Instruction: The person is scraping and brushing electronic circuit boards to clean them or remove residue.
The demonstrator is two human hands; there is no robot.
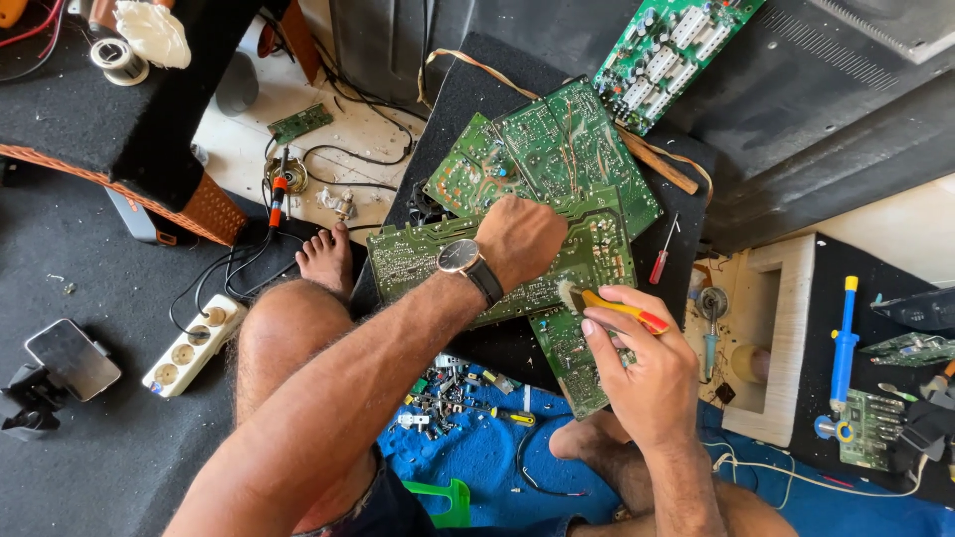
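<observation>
My left hand (519, 239), with a wristwatch (463, 259) on its wrist, presses down on a large green circuit board (418, 254) lying on a black padded surface (468, 89). My right hand (647, 363) grips a small brush with a yellow and red handle (622, 309), its bristles touching the board's lower right edge. Two more green boards (557, 149) overlap behind it, and another board (572, 363) sticks out under my right hand.
A white power strip (194, 343) and a phone on a stand (70, 358) lie at left. A red screwdriver (662, 261), a blue desoldering pump (844, 343) and small boards sit at right. Loose parts (448, 388) litter the blue cloth (487, 452) between my legs.
</observation>
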